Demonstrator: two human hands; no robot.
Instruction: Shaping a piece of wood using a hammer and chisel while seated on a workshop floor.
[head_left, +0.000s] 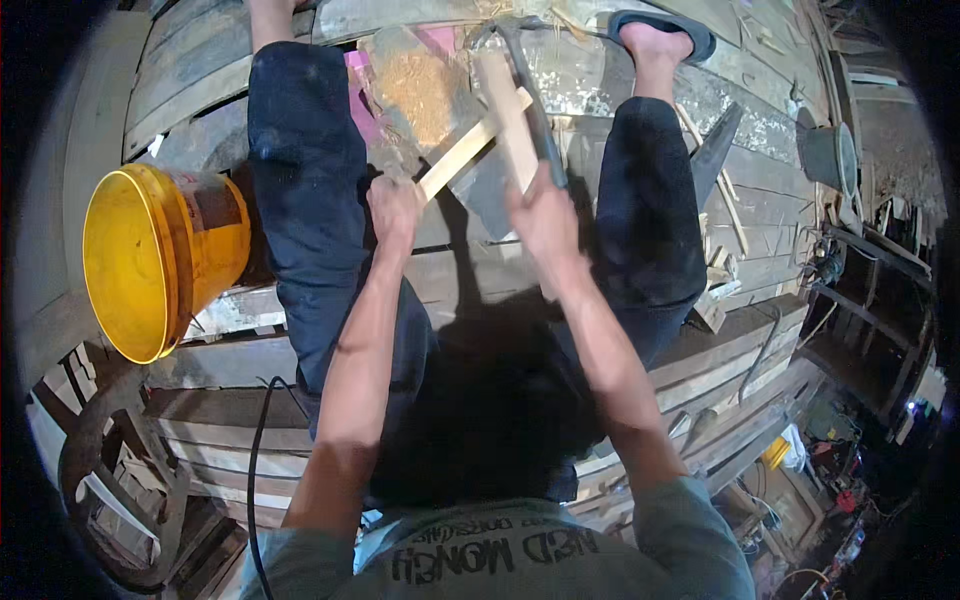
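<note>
My left hand (397, 210) is closed around the near end of a pale wooden strip (460, 155), which slants up and to the right. In my right hand (545, 215) is the lower end of a wider flat piece of wood (508, 115), slightly smeared by motion. The two pieces cross near the strip's far end; whether they touch, I cannot tell. A long dark bar (535, 105) lies just right of the wider piece, its far end bent. What it joins near my right hand is hidden. Both hands are between my spread legs, above the plank floor.
Sawdust (418, 98) is heaped on a sheet beyond my hands, beside pink scraps (360, 95). A yellow bucket (215, 225) lies on its side at left. A dark tapered blade-like piece (715, 150) rests by my right knee; a grey bucket (832, 160) is farther right.
</note>
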